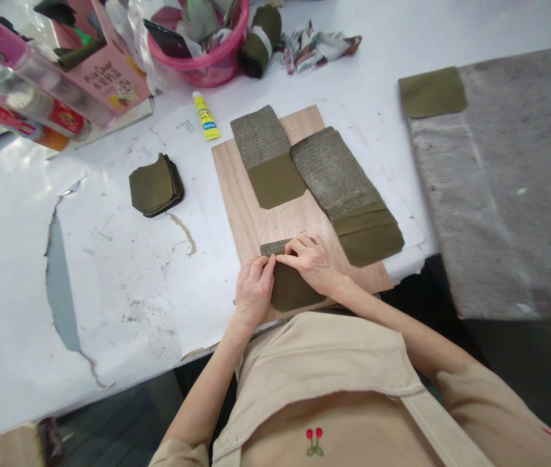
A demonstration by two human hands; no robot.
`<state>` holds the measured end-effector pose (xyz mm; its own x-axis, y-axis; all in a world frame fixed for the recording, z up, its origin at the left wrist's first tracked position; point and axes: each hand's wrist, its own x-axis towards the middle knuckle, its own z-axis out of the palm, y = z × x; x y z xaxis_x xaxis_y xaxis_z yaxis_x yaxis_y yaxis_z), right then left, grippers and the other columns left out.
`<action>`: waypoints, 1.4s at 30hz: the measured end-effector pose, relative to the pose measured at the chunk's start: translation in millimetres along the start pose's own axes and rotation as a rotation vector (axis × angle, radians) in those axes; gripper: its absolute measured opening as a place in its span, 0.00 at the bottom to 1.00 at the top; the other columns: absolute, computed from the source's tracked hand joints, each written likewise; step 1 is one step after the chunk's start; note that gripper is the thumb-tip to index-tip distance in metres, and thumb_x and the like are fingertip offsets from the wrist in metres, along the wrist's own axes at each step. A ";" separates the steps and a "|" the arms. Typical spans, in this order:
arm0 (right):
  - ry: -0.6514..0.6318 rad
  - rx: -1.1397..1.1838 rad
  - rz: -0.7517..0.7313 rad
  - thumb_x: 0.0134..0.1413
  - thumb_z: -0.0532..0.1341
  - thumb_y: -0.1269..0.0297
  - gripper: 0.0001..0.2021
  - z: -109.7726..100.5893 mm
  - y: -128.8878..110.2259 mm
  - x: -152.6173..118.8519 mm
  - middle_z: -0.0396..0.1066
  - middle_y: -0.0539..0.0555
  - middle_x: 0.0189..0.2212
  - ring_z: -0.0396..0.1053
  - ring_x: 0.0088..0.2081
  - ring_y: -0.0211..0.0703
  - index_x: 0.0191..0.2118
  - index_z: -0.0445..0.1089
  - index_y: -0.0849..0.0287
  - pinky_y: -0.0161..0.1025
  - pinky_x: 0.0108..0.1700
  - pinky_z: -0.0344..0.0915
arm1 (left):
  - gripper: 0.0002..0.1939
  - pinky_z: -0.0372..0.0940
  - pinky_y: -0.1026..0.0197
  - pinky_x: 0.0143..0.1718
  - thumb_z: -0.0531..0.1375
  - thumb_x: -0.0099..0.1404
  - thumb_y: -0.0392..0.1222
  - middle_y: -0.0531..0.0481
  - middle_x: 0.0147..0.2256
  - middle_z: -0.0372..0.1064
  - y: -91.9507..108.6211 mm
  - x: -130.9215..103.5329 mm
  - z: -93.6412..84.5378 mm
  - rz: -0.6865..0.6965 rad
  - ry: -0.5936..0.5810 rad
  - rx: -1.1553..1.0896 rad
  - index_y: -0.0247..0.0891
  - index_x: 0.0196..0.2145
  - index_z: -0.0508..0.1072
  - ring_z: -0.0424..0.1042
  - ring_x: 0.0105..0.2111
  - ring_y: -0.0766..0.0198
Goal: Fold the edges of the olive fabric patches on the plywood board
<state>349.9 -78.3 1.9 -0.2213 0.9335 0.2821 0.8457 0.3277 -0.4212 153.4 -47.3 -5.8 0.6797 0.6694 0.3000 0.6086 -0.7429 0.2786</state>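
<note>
An olive fabric piece [295, 290] with a grey-flecked strip along its far edge lies at the near end of a wooden board [236, 194]. My left hand [255, 285] pinches the fold at its left side. Close beside it, my right hand [315, 263] presses and pinches the same fold, thumb pointing at the left fingertips. What lies beneath the fingers is hidden. Farther up the board are a flecked and olive piece [268, 155] and a thicker pile of such pieces [348, 194], which reaches past the board's right edge.
A stack of olive pieces [155, 187] sits left of the board. Behind are a yellow tube [206, 117], a pink basket [207, 72], an olive roll [260, 42] and a pink box [115, 81]. The white table covering [124, 285] is torn. A grey padded surface [504, 188] stands at right.
</note>
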 end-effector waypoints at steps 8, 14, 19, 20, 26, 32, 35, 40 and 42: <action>0.004 0.058 -0.053 0.63 0.58 0.68 0.10 -9.6 24.8 -3.4 0.72 0.52 0.37 0.62 0.44 0.43 0.44 0.77 0.50 0.43 0.49 0.56 | 0.21 0.65 0.50 0.49 0.52 0.70 0.34 0.40 0.44 0.69 -1.8 -3.6 -1.4 -0.016 -0.037 0.019 0.42 0.59 0.66 0.67 0.50 0.53; 0.001 -0.013 -0.096 0.65 0.57 0.67 0.10 -7.2 25.0 -5.8 0.71 0.52 0.36 0.62 0.44 0.43 0.45 0.76 0.50 0.42 0.49 0.56 | 0.21 0.63 0.48 0.51 0.53 0.70 0.35 0.39 0.46 0.69 0.1 -4.6 -2.4 -0.024 -0.087 0.057 0.42 0.60 0.66 0.65 0.53 0.49; 0.028 -0.044 -0.091 0.64 0.57 0.67 0.10 -6.9 24.6 -8.2 0.71 0.52 0.37 0.61 0.45 0.43 0.45 0.76 0.50 0.42 0.49 0.56 | 0.25 0.61 0.45 0.55 0.53 0.69 0.33 0.38 0.50 0.68 3.5 -2.5 -4.7 0.013 -0.132 0.073 0.41 0.63 0.60 0.63 0.55 0.48; 0.042 -0.046 -0.079 0.64 0.57 0.67 0.10 -6.9 25.0 -8.9 0.71 0.52 0.37 0.61 0.45 0.43 0.44 0.76 0.50 0.42 0.49 0.56 | 0.26 0.61 0.46 0.54 0.52 0.69 0.33 0.37 0.50 0.68 3.9 -1.9 -4.8 0.023 -0.143 0.076 0.41 0.63 0.60 0.64 0.54 0.48; 0.063 0.028 -0.026 0.63 0.58 0.68 0.10 -11.7 29.3 -14.8 0.71 0.52 0.35 0.62 0.43 0.43 0.44 0.77 0.52 0.41 0.49 0.58 | 0.26 0.62 0.49 0.53 0.53 0.69 0.32 0.38 0.48 0.68 5.6 1.8 -7.0 0.065 -0.188 0.179 0.39 0.63 0.61 0.65 0.52 0.49; 0.085 0.020 -0.002 0.63 0.58 0.66 0.09 -18.9 32.4 -21.2 0.71 0.53 0.35 0.61 0.43 0.43 0.42 0.77 0.53 0.41 0.47 0.58 | 0.25 0.61 0.49 0.54 0.53 0.69 0.33 0.38 0.49 0.67 10.2 6.6 -12.9 0.105 -0.256 0.290 0.37 0.63 0.61 0.64 0.53 0.50; 0.078 0.002 0.007 0.64 0.58 0.66 0.09 -20.9 32.8 -23.2 0.71 0.53 0.35 0.62 0.42 0.43 0.42 0.77 0.52 0.41 0.46 0.58 | 0.25 0.60 0.50 0.54 0.52 0.69 0.33 0.38 0.50 0.67 11.1 9.1 -13.9 0.143 -0.283 0.294 0.35 0.63 0.59 0.64 0.53 0.51; 0.093 0.004 0.016 0.64 0.57 0.67 0.10 -21.0 33.0 -24.7 0.71 0.53 0.36 0.62 0.42 0.42 0.42 0.77 0.53 0.40 0.45 0.57 | 0.25 0.60 0.51 0.53 0.51 0.70 0.33 0.38 0.50 0.67 11.2 11.3 -14.9 0.165 -0.306 0.295 0.33 0.64 0.58 0.65 0.52 0.51; 0.099 0.011 0.027 0.65 0.57 0.67 0.10 -20.9 33.0 -24.9 0.71 0.53 0.36 0.62 0.42 0.42 0.42 0.77 0.53 0.40 0.45 0.57 | 0.25 0.60 0.51 0.53 0.52 0.69 0.33 0.38 0.49 0.67 11.1 11.4 -15.0 0.170 -0.309 0.302 0.33 0.63 0.59 0.65 0.52 0.51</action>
<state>393.5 -93.7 -1.0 -0.1493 0.9233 0.3539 0.8454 0.3048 -0.4387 161.8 -47.8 14.5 0.8425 0.5383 0.0199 0.5386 -0.8414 -0.0433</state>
